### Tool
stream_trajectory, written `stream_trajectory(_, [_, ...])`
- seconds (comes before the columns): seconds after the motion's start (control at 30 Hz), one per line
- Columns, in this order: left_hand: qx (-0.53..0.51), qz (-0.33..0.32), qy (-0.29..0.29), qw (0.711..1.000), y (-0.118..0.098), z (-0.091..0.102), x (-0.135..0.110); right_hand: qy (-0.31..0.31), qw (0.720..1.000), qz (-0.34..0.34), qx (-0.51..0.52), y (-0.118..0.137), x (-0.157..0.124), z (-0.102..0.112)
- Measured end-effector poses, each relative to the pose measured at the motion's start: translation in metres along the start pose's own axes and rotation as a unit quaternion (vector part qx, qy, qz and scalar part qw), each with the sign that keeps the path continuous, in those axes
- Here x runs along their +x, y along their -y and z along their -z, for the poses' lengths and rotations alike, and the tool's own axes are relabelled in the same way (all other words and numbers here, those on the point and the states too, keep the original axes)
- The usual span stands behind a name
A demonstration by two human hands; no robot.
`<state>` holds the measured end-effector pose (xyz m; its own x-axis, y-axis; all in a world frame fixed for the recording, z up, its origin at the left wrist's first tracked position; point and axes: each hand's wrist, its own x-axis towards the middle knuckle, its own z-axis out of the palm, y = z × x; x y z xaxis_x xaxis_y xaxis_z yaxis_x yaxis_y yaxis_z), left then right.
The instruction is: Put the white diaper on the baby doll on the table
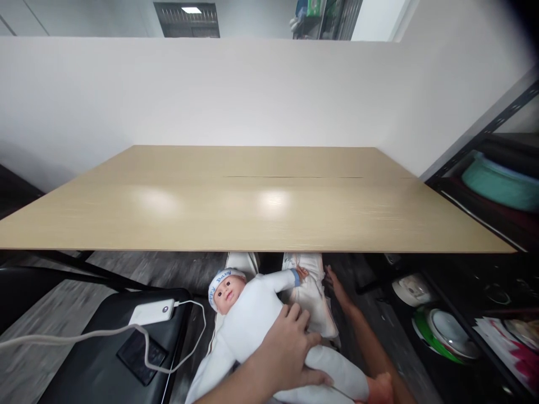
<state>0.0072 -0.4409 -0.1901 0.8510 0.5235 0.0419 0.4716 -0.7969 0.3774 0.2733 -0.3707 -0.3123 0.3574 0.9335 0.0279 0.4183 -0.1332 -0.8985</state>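
Note:
A baby doll (pixel 250 322) in a white suit and a printed cap lies on its back, slanting across the space below the table edge, its head to the left. My left hand (pixel 290 348) is laid over the doll's middle, fingers bent against the white cloth and thumb spread. Beside the doll is a white padded item that looks like a diaper (pixel 318 308); the doll's small hand rests on it. At this item's right edge, my right hand (pixel 337 283) has its visible fingers stretched out; whether they touch it I cannot tell.
A wooden table (pixel 252 213) spans the view ahead. On a black chair (pixel 101 336) at left lie a white power bank (pixel 152 312) with a cable (pixel 84 336) and a dark phone (pixel 141 356). A dark shelf (pixel 446 303) with dishes and papers stands at right.

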Motion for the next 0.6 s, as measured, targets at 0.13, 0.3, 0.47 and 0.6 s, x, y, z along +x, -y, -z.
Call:
stream_trajectory(0.13, [-0.006,-0.002,-0.006,1.000,0.002,0.001,-0.001,0.047,0.998,0.048,0.020,0.032,-0.001,0.027])
stream_trajectory(0.3, [-0.002,-0.005,-0.014,1.000,0.003,-0.001,-0.004,0.283,0.930,0.222,-0.067,0.112,-0.013,0.029])
stream_trajectory(0.47, [0.002,-0.009,-0.027,1.000,0.002,0.001,-0.001,0.384,0.845,0.321,-0.185,0.148,-0.014,-0.037])
stream_trajectory(0.6, [0.001,0.012,-0.064,0.998,0.007,0.007,-0.010,0.407,0.802,0.341,-0.273,0.162,-0.013,-0.085])
